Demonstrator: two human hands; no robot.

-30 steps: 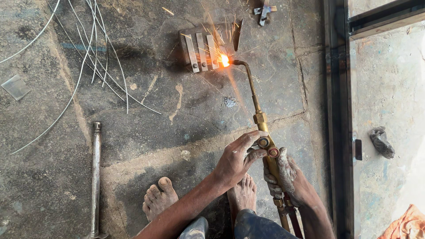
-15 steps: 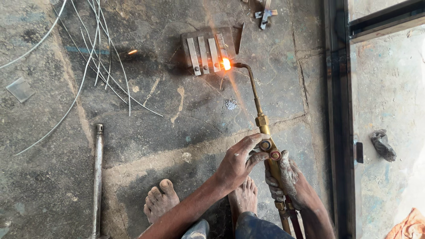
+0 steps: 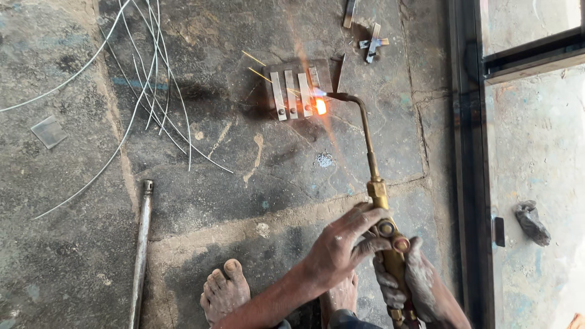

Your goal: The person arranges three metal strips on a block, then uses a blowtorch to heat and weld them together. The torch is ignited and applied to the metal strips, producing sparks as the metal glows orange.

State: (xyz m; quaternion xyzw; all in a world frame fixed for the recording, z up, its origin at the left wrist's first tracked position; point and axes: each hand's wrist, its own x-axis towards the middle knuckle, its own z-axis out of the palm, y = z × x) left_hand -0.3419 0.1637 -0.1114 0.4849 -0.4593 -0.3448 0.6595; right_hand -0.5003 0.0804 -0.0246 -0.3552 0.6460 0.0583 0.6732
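A brass gas torch (image 3: 370, 163) runs from my hands up the floor to its bent tip. The flame (image 3: 320, 106) glows orange on the rightmost of several flat metal strips (image 3: 292, 94) lying on a dark plate. My right hand (image 3: 414, 280) grips the torch handle from the right. Fingers of my left hand (image 3: 344, 244) rest on the valve knobs at the top of the handle. Sparks streak up and left from the strips. My bare feet (image 3: 226, 292) show at the bottom edge.
Thin wire rods (image 3: 146, 91) fan across the floor at upper left. A steel pipe (image 3: 141, 250) lies at lower left. Small metal offcuts (image 3: 372, 42) sit above the plate. A dark steel frame (image 3: 466, 158) runs down the right, a crumpled rag (image 3: 531, 222) beyond it.
The flame stays on the same strip and sparks now fly up-left. My hands keep their hold on the torch. The view has shifted slightly.
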